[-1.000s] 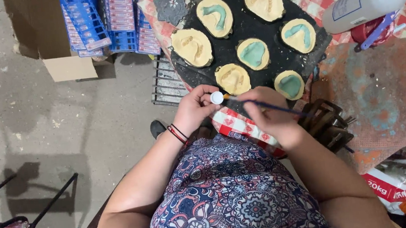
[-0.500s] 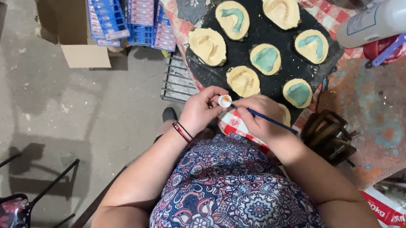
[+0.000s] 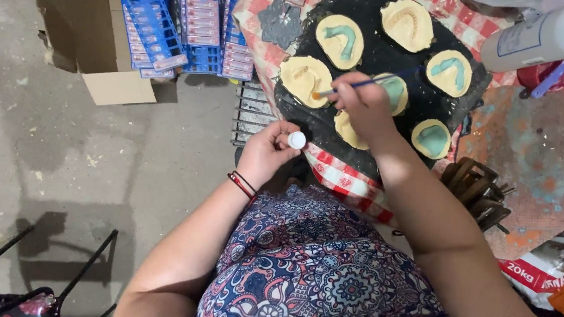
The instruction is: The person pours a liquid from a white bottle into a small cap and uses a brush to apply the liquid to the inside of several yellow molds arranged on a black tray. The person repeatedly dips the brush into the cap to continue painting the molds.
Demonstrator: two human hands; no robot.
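Observation:
My right hand grips a thin blue paintbrush, its tip resting on a pale yellow plaster mould at the left of a round black tray. Several such moulds lie on the tray, some with teal-painted hollows. Below and left of the tray, my left hand holds a small white bottle at the edge of the red checked cloth.
Blue plastic racks and a cardboard box stand on the concrete floor at the upper left. A white spray bottle lies at the right. Dark wooden pieces sit right of my arm. A black chair frame stands lower left.
My right hand has lifted the brush away from the small bottle and reached up over the tray to the left mould. My left hand stays by the cloth edge with the bottle.

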